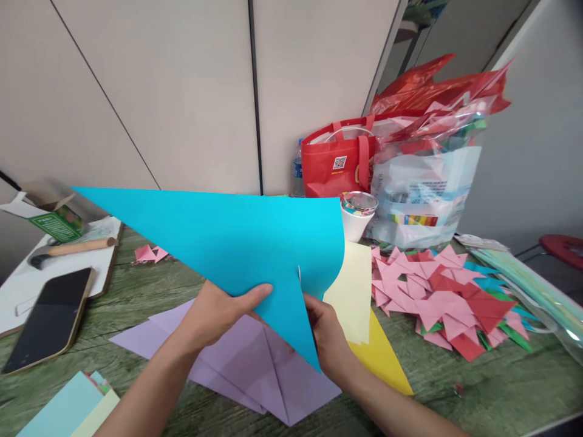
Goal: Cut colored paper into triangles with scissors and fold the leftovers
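Green surface (136, 285): carrying purple sheets (255, 364).
Left hand (218, 312): pinching blue sheet (228, 237) at lower edge.
Right hand (325, 331): curling at its lower right; gripping what, I cannot tell.
Blue sheet: spreading above both hands.

Cup (356, 226) behind blue paper (228, 237), clearance unclear

Turquoise paper (218, 237) is presenting a smooth, matt face, a sliver of shiny metal blade (299, 274) glinting at its cut. Lilac paper sheets (241, 364) and pink folded paper pieces (444, 309) are showing equally flat finishes. The wood-grain tabletop (141, 291) is looking streaked and dull, while a phone (50, 318) is shining across its glassy screen. A hammer (84, 245) is pairing smooth wood with dark metal. A red bag (334, 173) is resembling matt fabric; crinkled red plastic (455, 91) is gleaming in glossy folds.
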`<state>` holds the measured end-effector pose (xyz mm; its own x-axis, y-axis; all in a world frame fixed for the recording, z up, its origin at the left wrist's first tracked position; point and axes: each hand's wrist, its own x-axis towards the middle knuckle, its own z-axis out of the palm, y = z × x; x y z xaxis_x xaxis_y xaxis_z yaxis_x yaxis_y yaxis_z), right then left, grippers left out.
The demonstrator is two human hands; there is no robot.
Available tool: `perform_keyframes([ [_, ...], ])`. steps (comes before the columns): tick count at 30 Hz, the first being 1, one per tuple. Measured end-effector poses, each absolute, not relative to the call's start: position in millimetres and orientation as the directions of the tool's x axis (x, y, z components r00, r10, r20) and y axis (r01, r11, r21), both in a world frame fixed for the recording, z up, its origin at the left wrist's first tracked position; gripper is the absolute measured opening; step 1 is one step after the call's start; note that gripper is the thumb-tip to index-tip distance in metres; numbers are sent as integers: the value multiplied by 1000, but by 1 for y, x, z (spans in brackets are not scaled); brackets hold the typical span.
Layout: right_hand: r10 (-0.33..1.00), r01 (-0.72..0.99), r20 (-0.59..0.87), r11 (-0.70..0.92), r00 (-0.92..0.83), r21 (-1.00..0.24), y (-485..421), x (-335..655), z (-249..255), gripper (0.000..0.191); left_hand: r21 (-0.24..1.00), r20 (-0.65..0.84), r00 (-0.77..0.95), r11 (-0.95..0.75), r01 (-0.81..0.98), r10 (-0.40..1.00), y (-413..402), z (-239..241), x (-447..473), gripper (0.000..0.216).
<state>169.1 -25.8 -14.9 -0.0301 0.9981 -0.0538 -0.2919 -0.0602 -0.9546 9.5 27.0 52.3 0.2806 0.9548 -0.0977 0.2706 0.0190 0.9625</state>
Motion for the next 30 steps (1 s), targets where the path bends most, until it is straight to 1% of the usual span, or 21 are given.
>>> perform_keyframes([
  [8,996,-237,-81,-87,-34,-968,-26,169,-13,31,960,-109,285,27,279,952,25,55,11,79],
  [14,1000,-242,21,17,-16,-970,-25,170,-9,27,964,-113,312,28,263,943,24,52,12,78],
  [20,998,-234,53,46,-25,-971,-25,172,-10,36,961,-119,321,27,277,940,22,56,16,78],
  [24,999,-244,48,42,-19,-969,-26,172,-10,37,953,-151,309,55,300,939,22,58,17,80],
  [27,999,-236,32,30,-6,-971,-26,171,-9,36,951,-127,306,28,309,944,22,57,17,78],
  [30,999,-203,24,28,21,-979,-26,171,-8,35,946,-135,304,31,322,943,22,56,17,75],
])
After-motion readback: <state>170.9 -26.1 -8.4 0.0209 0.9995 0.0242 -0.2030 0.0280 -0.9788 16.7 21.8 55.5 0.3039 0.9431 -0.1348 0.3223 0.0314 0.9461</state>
